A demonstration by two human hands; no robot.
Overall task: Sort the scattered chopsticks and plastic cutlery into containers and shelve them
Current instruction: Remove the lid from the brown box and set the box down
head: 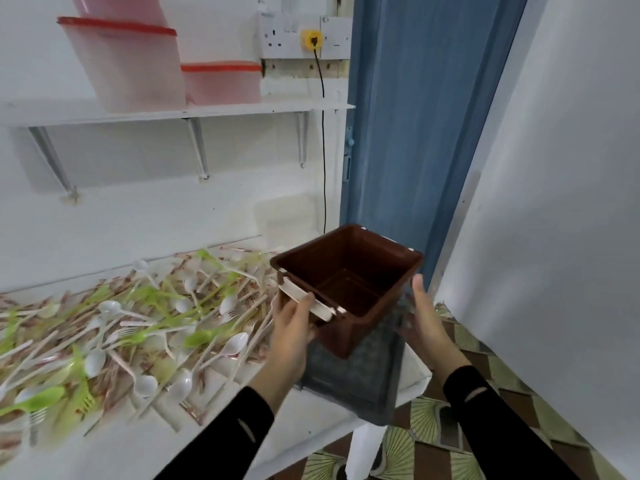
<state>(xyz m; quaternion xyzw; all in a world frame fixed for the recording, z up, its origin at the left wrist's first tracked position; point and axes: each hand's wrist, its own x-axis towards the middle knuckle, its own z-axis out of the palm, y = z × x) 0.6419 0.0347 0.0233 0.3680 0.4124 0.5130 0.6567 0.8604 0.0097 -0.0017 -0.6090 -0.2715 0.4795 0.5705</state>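
Pile [138,327] hogged most of our table [294,431], so we only had the near edge strip free. Bin [349,271] over the crate [356,386] blocked the right end, and the wall [554,202] boxed us in beyond. Tubs [138,71] filled the shelf [294,108] except its right end.

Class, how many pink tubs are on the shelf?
3: a large tub, a top tub stacked on it, a small tub to its right. More may lie off-frame.

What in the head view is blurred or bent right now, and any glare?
Head view: the right hand and grey crate are smeared; the brown box in the left hand is sharper; the cutlery pile softens toward the left edge; the wide lens bows the shelf and door; light is soft, no hard glare.
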